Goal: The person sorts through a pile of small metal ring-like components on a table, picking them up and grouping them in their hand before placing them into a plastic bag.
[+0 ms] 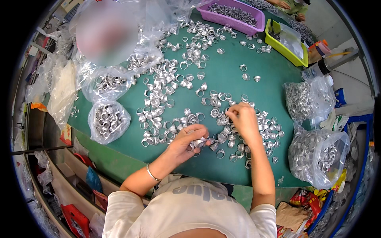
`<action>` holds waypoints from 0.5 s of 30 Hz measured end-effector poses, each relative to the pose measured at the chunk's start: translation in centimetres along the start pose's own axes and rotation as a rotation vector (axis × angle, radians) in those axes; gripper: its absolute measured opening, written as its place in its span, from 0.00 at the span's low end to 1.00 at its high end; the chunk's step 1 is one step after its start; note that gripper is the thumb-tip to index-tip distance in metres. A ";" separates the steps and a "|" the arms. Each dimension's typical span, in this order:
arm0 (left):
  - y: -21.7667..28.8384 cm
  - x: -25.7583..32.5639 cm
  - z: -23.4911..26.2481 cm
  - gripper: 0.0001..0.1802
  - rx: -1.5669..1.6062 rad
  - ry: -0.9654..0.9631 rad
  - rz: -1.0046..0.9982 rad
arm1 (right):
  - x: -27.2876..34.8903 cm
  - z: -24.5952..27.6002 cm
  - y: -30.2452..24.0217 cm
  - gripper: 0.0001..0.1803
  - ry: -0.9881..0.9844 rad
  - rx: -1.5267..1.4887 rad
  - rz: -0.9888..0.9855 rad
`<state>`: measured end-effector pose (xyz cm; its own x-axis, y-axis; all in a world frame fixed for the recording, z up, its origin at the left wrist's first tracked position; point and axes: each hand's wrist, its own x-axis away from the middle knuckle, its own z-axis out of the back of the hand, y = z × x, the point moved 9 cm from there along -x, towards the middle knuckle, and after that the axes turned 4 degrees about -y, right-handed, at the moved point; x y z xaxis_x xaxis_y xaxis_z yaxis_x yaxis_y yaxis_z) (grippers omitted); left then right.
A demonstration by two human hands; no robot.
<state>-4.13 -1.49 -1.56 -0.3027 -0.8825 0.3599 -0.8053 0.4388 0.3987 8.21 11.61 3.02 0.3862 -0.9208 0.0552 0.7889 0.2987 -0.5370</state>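
Observation:
Many silver-coloured metal rings [158,99] lie loose across the green tabletop. My left hand [183,143], with a bangle on its wrist, is curled around several rings [197,142] just over the table's near side. To its right, my right hand [244,119] reaches down onto another heap of rings [270,131]. Its thumb and fingertips are pinched together at the heap's upper edge. What sits between those fingertips, if anything, is too small to make out.
Clear bags of rings stand at the left [109,121] and right [317,154]. A purple basket [260,27] full of rings and a yellow-green basket [302,57] sit at the back. Another person's hand [283,4] shows at the far right.

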 end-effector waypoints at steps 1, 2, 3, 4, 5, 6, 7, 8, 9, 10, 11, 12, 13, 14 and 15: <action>0.8 -0.1 0.2 0.10 -0.088 0.021 0.007 | -0.3 0.2 0.9 0.06 -0.038 -0.124 -0.066; 1.8 -0.3 0.1 0.10 -0.176 0.043 0.018 | -0.9 1.2 0.5 0.07 -0.027 -0.027 -0.004; 2.8 -0.7 -0.1 0.11 -0.264 0.066 0.028 | -1.6 1.5 0.0 0.08 0.008 -0.017 0.072; 4.2 -1.2 -0.2 0.11 -0.486 0.120 0.019 | -2.1 1.6 -0.5 0.09 0.041 -0.006 0.147; 6.0 -2.2 -0.4 0.11 -0.734 0.124 -0.089 | -2.5 1.6 -0.8 0.11 0.075 0.001 0.221; 7.6 -3.1 -0.7 0.10 -0.981 0.125 -0.199 | -2.8 0.8 -0.6 0.13 0.052 0.061 0.241; 8.9 -3.8 -1.2 0.09 -1.228 0.127 -0.314 | -3.0 0.1 -0.4 0.13 0.016 0.104 0.223; 10.1 -4.2 -1.6 0.09 -1.377 0.145 -0.435 | -3.1 -0.6 -0.3 0.13 -0.018 0.148 0.206; 11.0 -4.4 -2.1 0.09 -1.525 0.161 -0.559 | -3.1 -1.0 -0.2 0.12 -0.051 0.191 0.189; 11.5 -4.3 -2.7 0.10 -1.669 0.182 -0.683 | -3.0 -0.9 -0.3 0.12 -0.047 0.189 0.180; 11.5 -4.5 -2.4 0.11 -1.721 0.197 -0.636 | -3.0 -0.6 -0.3 0.12 -0.039 0.141 0.172; 11.6 -4.6 -2.2 0.13 -1.772 0.213 -0.588 | -3.0 -0.2 -0.2 0.12 -0.031 0.093 0.164; 11.5 -4.8 -2.0 0.14 -1.822 0.227 -0.536 | -3.0 0.2 -0.2 0.13 -0.024 0.045 0.154; 11.5 -4.9 -2.0 0.14 -1.848 0.227 -0.516 | -3.1 0.7 -0.9 0.14 0.011 0.024 0.198; 11.5 -5.1 -2.1 0.14 -1.874 0.229 -0.495 | -3.4 0.5 -1.9 0.14 -0.011 0.047 0.260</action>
<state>-10.75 8.41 2.89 -0.0712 -0.9972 -0.0244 0.7348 -0.0690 0.6747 5.66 14.26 4.24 0.5837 -0.8089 -0.0708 0.6834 0.5365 -0.4950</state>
